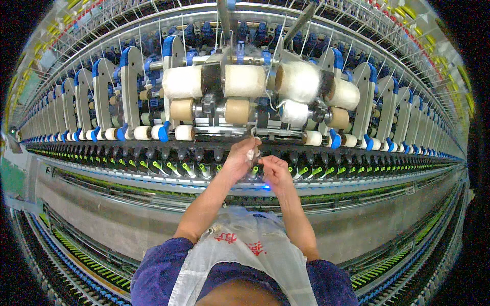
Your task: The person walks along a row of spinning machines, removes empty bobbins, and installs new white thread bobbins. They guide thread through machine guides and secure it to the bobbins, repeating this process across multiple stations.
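Room, head view: a long grey metal thread machine with blue parts (214,144) curves across, past a grey floor (127,219).
Rolls: fat white fluffy rolls (301,81) sit above short tan rolls (237,111), beyond the hands.
Green sticks: a row of thin bright green sticks (174,170) runs out on both sides.
Left hand (239,159): its fingers are bent in, holding a small white fluffy tuft (250,154).
Right hand (277,171): its fingers are pinched narrow, just beside the tuft; too small to tell if thread is between them.
Trouble: the tuft could tear if pulled hard. The loose white strand (270,99) could snag if the rolls turn.
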`<state>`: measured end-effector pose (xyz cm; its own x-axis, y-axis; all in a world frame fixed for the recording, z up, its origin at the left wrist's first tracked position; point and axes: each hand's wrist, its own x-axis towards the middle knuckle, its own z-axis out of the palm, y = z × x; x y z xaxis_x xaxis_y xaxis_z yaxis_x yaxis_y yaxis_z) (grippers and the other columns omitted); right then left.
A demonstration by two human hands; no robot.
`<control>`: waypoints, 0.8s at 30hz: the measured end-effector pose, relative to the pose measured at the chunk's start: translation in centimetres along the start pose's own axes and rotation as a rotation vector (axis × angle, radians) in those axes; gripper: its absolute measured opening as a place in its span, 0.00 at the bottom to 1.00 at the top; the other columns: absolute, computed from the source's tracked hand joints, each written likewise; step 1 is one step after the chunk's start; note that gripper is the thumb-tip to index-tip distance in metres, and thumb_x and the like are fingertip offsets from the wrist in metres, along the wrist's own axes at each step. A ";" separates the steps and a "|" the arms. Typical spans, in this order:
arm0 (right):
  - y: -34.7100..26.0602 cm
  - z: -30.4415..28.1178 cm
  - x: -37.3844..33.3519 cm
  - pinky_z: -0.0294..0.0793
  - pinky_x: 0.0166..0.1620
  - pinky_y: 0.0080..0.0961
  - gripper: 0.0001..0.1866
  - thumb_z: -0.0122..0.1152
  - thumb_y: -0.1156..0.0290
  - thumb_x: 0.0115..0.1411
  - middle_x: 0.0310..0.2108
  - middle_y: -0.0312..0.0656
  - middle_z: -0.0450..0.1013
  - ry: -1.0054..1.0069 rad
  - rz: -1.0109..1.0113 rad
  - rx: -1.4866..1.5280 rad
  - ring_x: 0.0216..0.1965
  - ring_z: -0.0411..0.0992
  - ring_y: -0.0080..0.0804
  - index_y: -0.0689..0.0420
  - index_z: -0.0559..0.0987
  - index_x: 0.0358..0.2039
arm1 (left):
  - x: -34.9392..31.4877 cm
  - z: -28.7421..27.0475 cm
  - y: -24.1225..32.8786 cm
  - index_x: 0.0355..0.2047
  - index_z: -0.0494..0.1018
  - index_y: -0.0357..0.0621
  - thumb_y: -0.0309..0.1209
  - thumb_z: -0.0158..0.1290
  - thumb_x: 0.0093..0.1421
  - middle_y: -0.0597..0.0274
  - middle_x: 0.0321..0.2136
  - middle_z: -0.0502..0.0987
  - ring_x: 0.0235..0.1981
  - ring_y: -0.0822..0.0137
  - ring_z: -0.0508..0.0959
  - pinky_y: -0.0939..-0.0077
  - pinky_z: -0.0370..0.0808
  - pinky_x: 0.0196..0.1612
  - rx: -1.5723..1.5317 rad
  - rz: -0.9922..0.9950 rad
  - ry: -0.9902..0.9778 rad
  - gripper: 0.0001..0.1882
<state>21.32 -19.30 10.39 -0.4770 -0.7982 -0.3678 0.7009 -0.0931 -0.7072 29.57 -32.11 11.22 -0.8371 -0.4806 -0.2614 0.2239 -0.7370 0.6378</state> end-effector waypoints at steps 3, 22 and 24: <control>0.7 -0.4 -0.3 0.46 0.11 0.13 0.07 0.54 0.70 0.61 0.10 0.27 0.57 -0.019 -0.109 0.042 0.06 0.49 0.12 0.61 0.76 0.34 | -3.6 0.9 1.4 0.29 0.74 0.40 0.29 0.54 0.55 0.66 0.28 0.74 0.30 0.73 0.71 0.78 0.67 0.34 0.339 0.262 -0.053 0.05; -1.3 5.7 -6.2 0.51 0.11 0.14 0.06 0.51 0.75 0.60 0.13 0.38 0.68 -0.021 -0.467 -0.343 0.08 0.57 0.17 0.59 0.69 0.39 | -6.4 1.2 -0.1 0.24 0.67 0.50 0.43 0.48 0.63 0.78 0.13 0.60 0.13 0.83 0.59 0.86 0.55 0.15 0.208 0.234 0.191 0.14; -2.6 5.4 -7.1 0.54 0.13 0.13 0.10 0.48 0.75 0.62 0.14 0.38 0.68 0.092 -0.820 -0.295 0.10 0.59 0.17 0.61 0.68 0.44 | -6.3 3.2 0.6 0.26 0.68 0.49 0.45 0.47 0.63 0.75 0.16 0.64 0.14 0.81 0.62 0.85 0.57 0.14 0.170 0.229 0.105 0.15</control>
<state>25.72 -16.61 18.10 -0.8200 -0.4950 0.2872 -0.0418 -0.4487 -0.8927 33.38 -28.06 15.57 -0.7167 -0.6777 -0.1646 0.3064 -0.5180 0.7986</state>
